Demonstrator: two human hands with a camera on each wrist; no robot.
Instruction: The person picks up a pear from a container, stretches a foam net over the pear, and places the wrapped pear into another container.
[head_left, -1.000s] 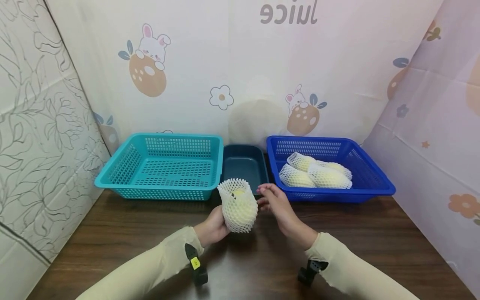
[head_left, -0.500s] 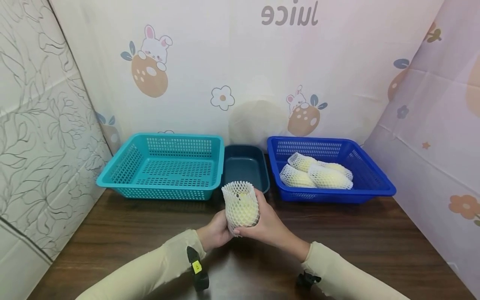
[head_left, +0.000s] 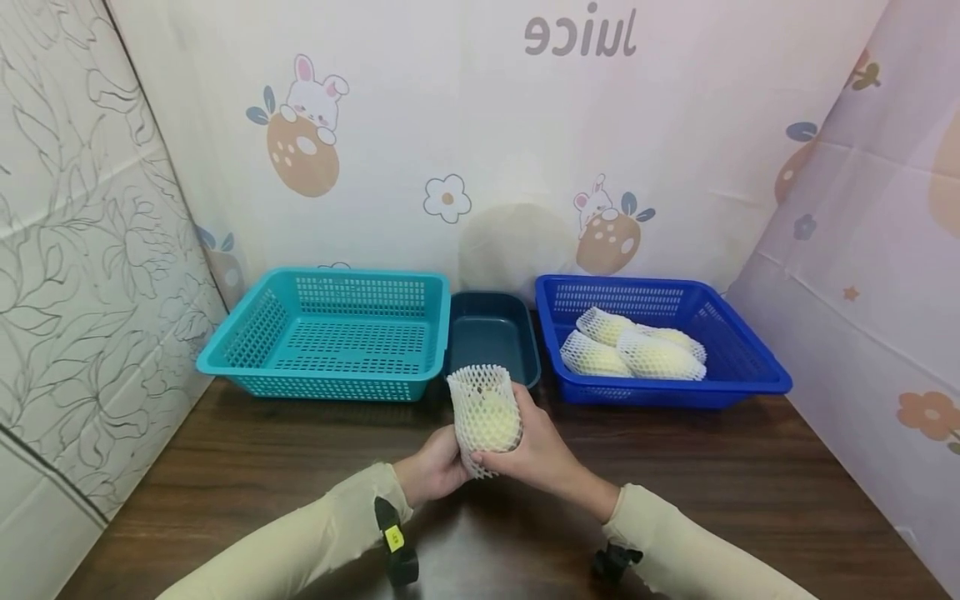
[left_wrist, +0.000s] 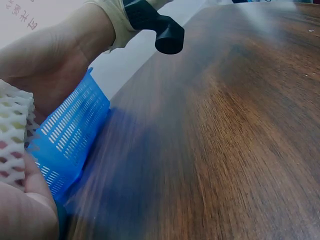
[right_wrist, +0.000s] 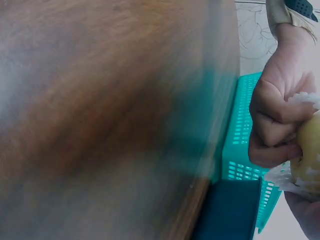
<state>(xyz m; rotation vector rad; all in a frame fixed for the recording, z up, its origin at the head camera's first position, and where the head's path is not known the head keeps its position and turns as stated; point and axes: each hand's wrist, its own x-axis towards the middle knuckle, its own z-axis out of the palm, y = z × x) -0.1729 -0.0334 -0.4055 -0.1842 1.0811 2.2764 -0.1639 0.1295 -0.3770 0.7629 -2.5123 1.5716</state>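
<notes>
A pale yellow fruit (head_left: pixel 498 421) in a white foam net sleeve (head_left: pixel 469 402) is held up between both hands above the table's middle. My right hand (head_left: pixel 542 448) grips it from the right, thumb across its near lower side. My left hand (head_left: pixel 435 468) is at the lower left of the net, fingers curled and pinching its edge in the right wrist view. There the yellow skin of the fruit (right_wrist: pixel 310 150) shows bare past the net. The net's open end points up and away, with a dark spot inside. The fruit's far side is hidden.
A turquoise basket (head_left: pixel 322 389) stands at the back left. Between it and a blue basket (head_left: pixel 675 392) at the back right is a small dark teal tray (head_left: pixel 491 337). Several netted fruits (head_left: pixel 660 357) lie in the blue basket. The brown table (head_left: pixel 300 458) runs up to a printed curtain.
My right hand has come in from the right and taken hold of the netted fruit. The fruit has shifted slightly right and down. Over the last half second the hands barely move.
</notes>
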